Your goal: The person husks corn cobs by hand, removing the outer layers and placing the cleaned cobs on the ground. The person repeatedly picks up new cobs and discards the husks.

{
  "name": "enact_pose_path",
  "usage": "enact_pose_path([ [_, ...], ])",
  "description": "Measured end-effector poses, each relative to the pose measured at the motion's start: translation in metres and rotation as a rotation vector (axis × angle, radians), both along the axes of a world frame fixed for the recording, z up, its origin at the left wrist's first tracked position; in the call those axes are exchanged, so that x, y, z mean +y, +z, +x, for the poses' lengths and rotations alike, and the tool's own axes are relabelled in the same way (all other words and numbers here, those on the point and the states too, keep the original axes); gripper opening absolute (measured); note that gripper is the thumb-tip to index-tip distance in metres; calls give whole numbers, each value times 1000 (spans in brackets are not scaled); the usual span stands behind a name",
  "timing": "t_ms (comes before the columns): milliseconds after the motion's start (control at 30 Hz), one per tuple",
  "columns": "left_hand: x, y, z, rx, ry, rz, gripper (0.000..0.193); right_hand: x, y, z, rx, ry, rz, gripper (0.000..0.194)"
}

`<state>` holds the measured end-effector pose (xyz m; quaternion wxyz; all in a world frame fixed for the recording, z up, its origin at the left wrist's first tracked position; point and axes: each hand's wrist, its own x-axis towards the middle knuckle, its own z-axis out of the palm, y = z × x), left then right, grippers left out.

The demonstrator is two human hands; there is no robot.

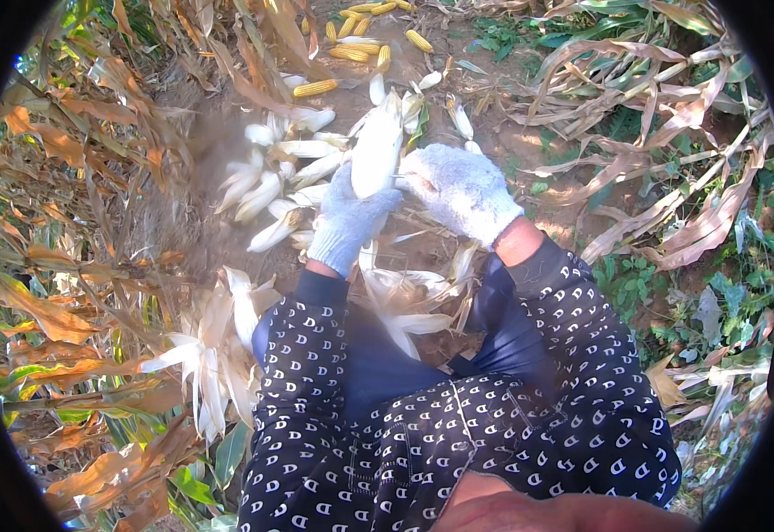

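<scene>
An ear of corn in its pale husk (377, 156) stands tip away from me in my left hand (353, 219), whose gloved fingers wrap its lower end. Close by on the right, my right hand (460, 189), in a whitish knit glove, is closed around a thin pointed tool (400, 177) that reaches the side of the ear; most of the tool is hidden in the glove. Unhusked ears (259, 195) lie piled to the left of my hands. Beyond them, husked yellow cobs (315, 88) are scattered on the soil.
Loose husks (420, 324) lie between my legs, and another heap of husks (204, 372) is beside my left leg. Dry corn stalks (74, 266) crowd the left side. Bent stalks and dry leaves (693, 193) lie over green weeds (633, 279) on the right.
</scene>
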<state>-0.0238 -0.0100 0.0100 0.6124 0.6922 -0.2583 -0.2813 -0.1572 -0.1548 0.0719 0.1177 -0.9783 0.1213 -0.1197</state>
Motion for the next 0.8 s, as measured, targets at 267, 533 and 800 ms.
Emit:
enact_pose_path([
  [267,3,8,-4,-208,-56,149,60,-17,6,8,19,-26,-50,20],
  [533,6,15,-27,86,-197,-27,65,-89,8,-4,-255,-475,234,36],
  [800,-7,-16,-26,633,-4,-532,58,-7,-14,1,114,-29,1027,56],
])
